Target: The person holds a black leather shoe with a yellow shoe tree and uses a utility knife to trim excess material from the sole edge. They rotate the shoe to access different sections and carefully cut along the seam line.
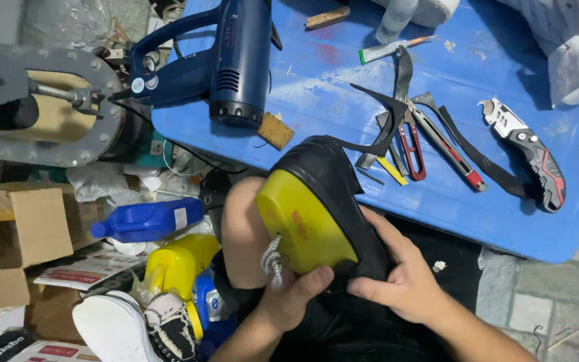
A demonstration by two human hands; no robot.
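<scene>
A black shoe [330, 177] is stretched over a yellow shoe last [303, 228] and rests against my bare knee [242, 228]. My left hand [296, 291] grips the shoe from below, thumb near a white speckled lace [273, 258] hanging from the last. My right hand [400, 275] presses on the black upper at its right side, fingers wrapped over the edge. A loose black strip [383, 134] trails from the shoe's toe end onto the blue table [330, 87].
On the blue table lie a dark blue heat gun [232, 60], red-handled scissors [410, 144], a red-tipped tool [450, 151], a folding utility knife [527, 147] and a cork block [276, 129]. A blue bottle [145, 220], yellow bottle [182, 261], white sneaker [129, 322] and cardboard boxes [18, 234] sit left.
</scene>
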